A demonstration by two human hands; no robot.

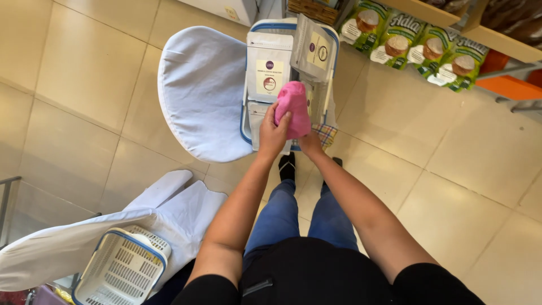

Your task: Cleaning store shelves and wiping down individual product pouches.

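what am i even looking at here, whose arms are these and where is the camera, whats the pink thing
There is no machine here. The single picture comes from a camera worn on a person's head, looking straight down, so the two bare arms are that person's own, above blue trousers and a tiled floor. The left hand and right hand together hold a pink cloth over a blue-rimmed white basket with pale pouches in it. A light blue padded cover lies beside it. Another white basket sits lower left, and green food bags line a shelf upper right.
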